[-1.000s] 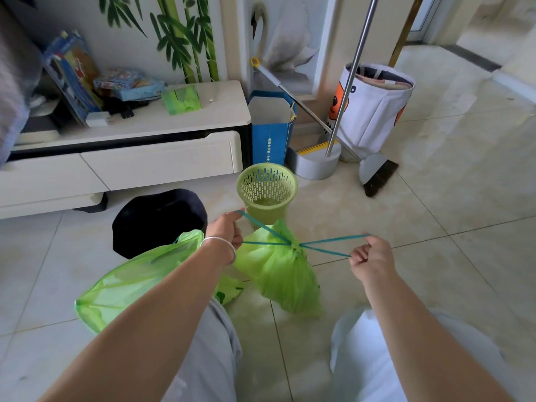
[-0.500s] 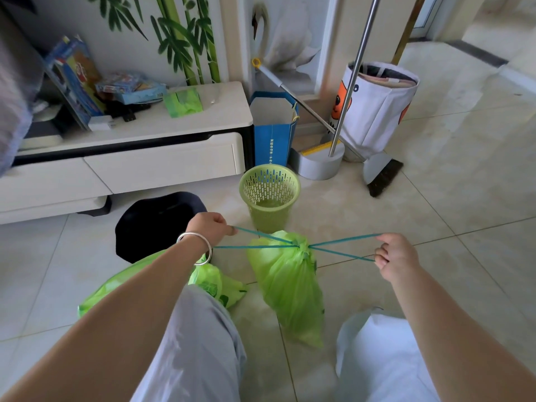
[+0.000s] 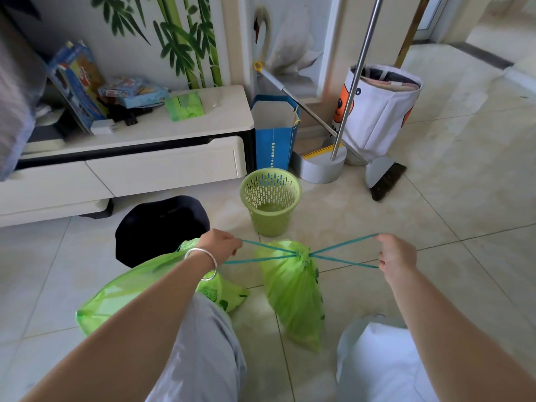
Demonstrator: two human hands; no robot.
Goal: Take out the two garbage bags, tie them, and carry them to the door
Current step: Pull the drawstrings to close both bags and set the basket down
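A small green garbage bag [image 3: 293, 288] hangs between my hands, its mouth cinched shut by teal drawstrings [image 3: 342, 252]. My left hand [image 3: 220, 245] is closed on the left string loops and my right hand [image 3: 396, 253] is closed on the right ones, both pulled taut and apart. A second, larger green garbage bag [image 3: 121, 291] lies on the floor under my left forearm, its mouth partly hidden. Behind the bags stand an empty green slotted bin [image 3: 271, 198] and a dark bin [image 3: 159, 224].
A white low cabinet [image 3: 162, 166] with boxes runs along the left wall. A blue paper bag [image 3: 274, 134], dustpan with pole [image 3: 322, 166], broom [image 3: 385, 181] and white fabric hamper [image 3: 377, 111] crowd the back. My knees fill the foreground. Tiled floor stretches right.
My hands have drawn further apart, tightening the drawstrings, and the small bag's mouth has cinched closed. The bag hangs a little lower and straighter.
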